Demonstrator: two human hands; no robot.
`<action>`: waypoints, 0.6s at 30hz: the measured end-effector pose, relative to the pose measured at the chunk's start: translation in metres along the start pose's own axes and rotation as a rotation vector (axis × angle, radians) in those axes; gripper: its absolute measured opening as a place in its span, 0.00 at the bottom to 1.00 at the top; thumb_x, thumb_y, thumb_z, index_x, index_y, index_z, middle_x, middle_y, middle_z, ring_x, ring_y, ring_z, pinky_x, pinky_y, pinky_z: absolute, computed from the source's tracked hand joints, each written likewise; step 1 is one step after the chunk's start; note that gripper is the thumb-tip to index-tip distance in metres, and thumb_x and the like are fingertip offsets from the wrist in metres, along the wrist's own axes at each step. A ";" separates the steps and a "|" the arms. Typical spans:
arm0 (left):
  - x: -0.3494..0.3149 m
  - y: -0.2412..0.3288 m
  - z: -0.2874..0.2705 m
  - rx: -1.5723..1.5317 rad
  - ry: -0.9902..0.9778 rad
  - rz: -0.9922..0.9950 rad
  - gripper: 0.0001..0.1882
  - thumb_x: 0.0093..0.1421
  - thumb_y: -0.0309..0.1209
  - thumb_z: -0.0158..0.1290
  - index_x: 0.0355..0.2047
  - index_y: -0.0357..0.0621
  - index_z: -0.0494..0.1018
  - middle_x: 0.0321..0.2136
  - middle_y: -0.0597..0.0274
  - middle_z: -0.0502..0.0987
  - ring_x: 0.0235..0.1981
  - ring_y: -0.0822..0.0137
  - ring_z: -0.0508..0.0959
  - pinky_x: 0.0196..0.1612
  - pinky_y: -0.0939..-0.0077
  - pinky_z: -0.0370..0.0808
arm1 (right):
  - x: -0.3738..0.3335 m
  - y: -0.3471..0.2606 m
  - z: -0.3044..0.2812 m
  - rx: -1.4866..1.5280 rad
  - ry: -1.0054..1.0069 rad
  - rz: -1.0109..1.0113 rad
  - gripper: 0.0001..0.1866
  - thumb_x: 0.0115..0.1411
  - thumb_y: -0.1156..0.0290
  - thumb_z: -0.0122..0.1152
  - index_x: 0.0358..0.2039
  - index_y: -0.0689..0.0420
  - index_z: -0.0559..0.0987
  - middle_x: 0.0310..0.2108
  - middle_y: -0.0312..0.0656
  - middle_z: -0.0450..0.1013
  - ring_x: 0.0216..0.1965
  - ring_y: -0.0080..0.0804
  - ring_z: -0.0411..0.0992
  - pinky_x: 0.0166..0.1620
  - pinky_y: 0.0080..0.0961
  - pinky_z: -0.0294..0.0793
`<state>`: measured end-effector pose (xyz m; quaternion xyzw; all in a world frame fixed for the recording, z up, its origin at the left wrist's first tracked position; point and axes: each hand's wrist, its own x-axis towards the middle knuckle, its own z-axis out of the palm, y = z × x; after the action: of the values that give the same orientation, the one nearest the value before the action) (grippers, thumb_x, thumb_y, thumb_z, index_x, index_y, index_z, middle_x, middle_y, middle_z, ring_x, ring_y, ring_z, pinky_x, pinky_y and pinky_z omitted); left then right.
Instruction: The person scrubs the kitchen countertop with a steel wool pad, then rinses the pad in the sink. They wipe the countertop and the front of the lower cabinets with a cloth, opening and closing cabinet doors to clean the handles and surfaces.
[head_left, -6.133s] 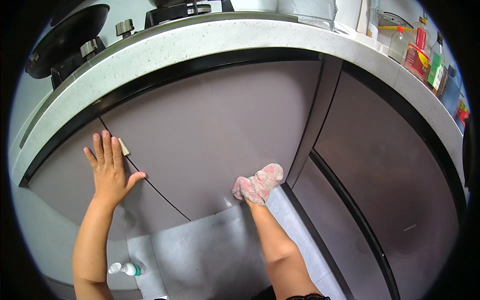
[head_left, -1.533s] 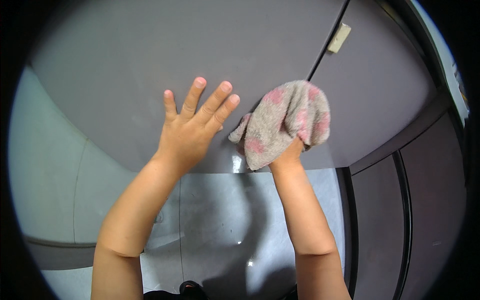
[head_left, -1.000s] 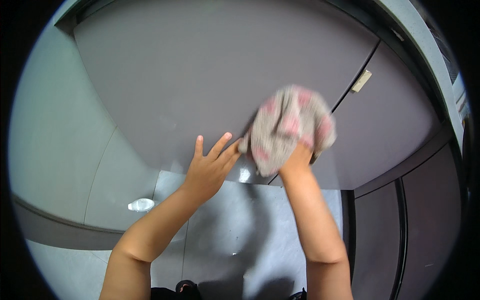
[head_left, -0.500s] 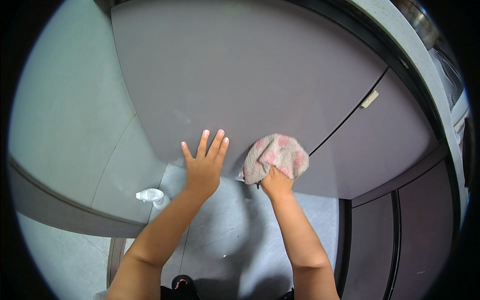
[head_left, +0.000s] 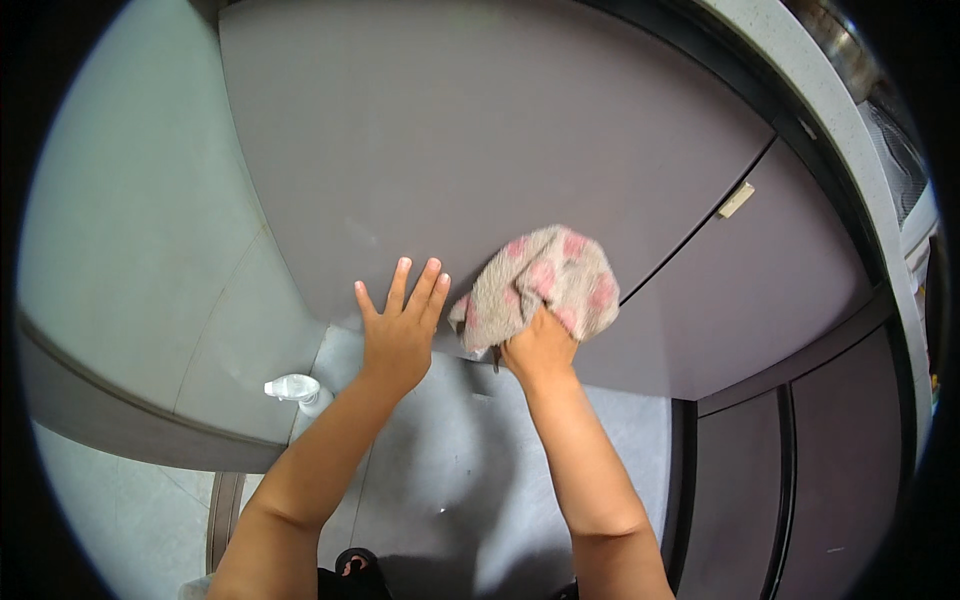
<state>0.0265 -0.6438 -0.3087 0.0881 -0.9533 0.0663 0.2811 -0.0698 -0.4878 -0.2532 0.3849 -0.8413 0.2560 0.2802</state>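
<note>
Against the grey-mauve cabinet door (head_left: pixel 420 130), my right hand (head_left: pixel 541 345) presses a beige cloth with pink spots (head_left: pixel 560 268). The cloth is bunched over my fingers and hides most of them. To its left, my left hand (head_left: pixel 402 330) rests with spread fingers on the lower part of the same door and holds nothing. A faint pale smudge shows on the door above my left fingers.
A white spray bottle (head_left: pixel 303 392) stands on the grey tiled floor (head_left: pixel 420 470), left of my left forearm. A pale tiled wall (head_left: pixel 140 230) borders the door on the left. A light countertop edge (head_left: pixel 850 150) curves along the right. A small cream handle (head_left: pixel 737 200) sits near the door seam.
My right hand has moved the cloth a little upward and to the left across the door. My left hand stays spread on the door, and the whole view has shifted slightly.
</note>
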 end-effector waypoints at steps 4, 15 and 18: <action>0.001 0.001 -0.002 -0.069 -0.016 -0.006 0.36 0.55 0.30 0.57 0.65 0.48 0.60 0.69 0.61 0.52 0.70 0.49 0.51 0.56 0.18 0.51 | -0.013 -0.002 0.005 -0.038 0.055 -0.006 0.22 0.56 0.60 0.60 0.50 0.55 0.77 0.54 0.49 0.71 0.57 0.54 0.65 0.60 0.46 0.62; 0.001 0.001 -0.002 -0.016 -0.031 -0.001 0.35 0.56 0.30 0.56 0.65 0.46 0.60 0.69 0.61 0.53 0.70 0.49 0.51 0.56 0.18 0.50 | -0.022 0.001 -0.002 0.023 -0.100 0.117 0.28 0.60 0.54 0.54 0.59 0.52 0.71 0.62 0.47 0.64 0.64 0.51 0.57 0.65 0.47 0.54; 0.001 0.000 -0.001 -0.013 -0.013 -0.007 0.35 0.56 0.30 0.56 0.65 0.46 0.60 0.69 0.60 0.53 0.70 0.48 0.51 0.56 0.18 0.50 | -0.005 0.001 -0.010 0.019 0.005 0.019 0.24 0.58 0.59 0.58 0.54 0.55 0.75 0.58 0.49 0.68 0.60 0.53 0.62 0.62 0.48 0.59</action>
<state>0.0262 -0.6433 -0.3069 0.0899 -0.9553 0.0584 0.2757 -0.0653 -0.4782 -0.2497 0.3789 -0.8418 0.2674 0.2762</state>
